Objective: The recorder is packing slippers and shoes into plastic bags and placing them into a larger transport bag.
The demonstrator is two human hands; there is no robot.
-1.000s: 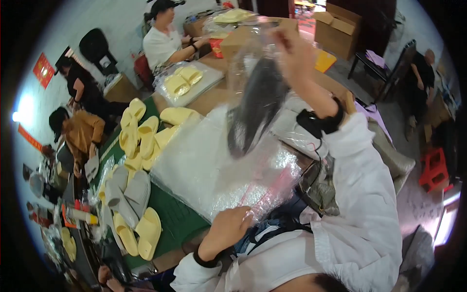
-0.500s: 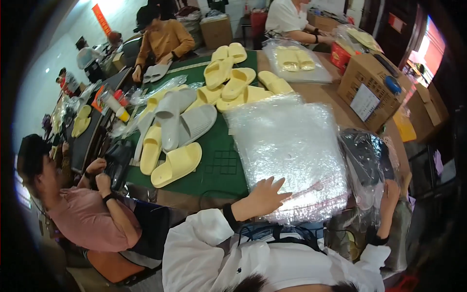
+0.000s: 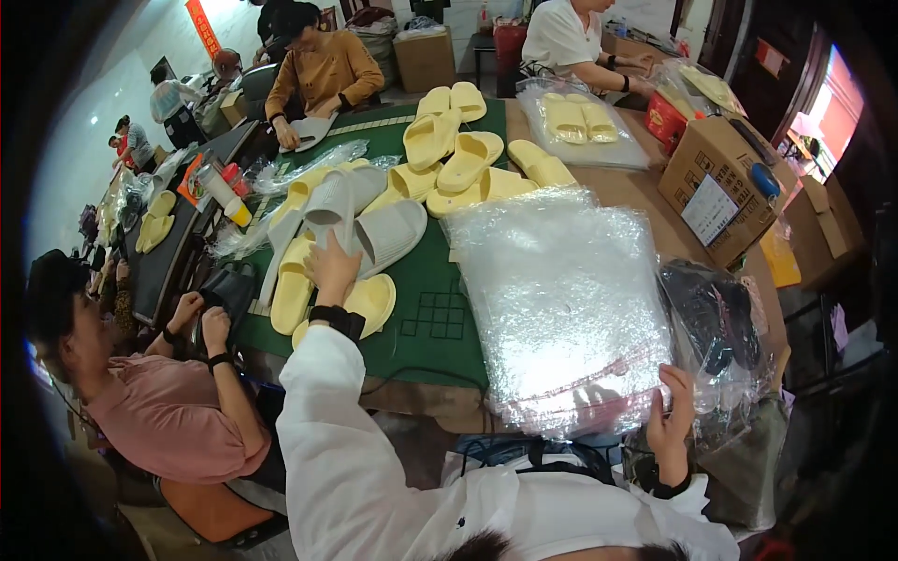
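Note:
My left hand [image 3: 334,268] reaches over the pile of slippers and lies on a grey slipper [image 3: 331,198], its fingers bent over the sole's sides and covering its near end. A second grey slipper [image 3: 393,234] lies beside it, and a yellow slipper [image 3: 376,301] is partly behind my wrist. My right hand [image 3: 672,416] is at the near right corner of a stack of clear plastic bags [image 3: 566,290], thumb and fingers apart. Close by lies a clear bag with dark footwear [image 3: 716,323].
More yellow slippers [image 3: 468,161] cover the green mat [image 3: 435,351]. A cardboard box [image 3: 716,192] stands at the right. Across the table are co-workers; one in pink [image 3: 187,411] sits at my left, holding dark footwear. A cup [image 3: 224,196] stands at the left.
My left hand has moved from the bag stack leftward to the grey slipper. My right hand has left the bag of dark footwear and come to the stack's near corner. The view has shifted slightly.

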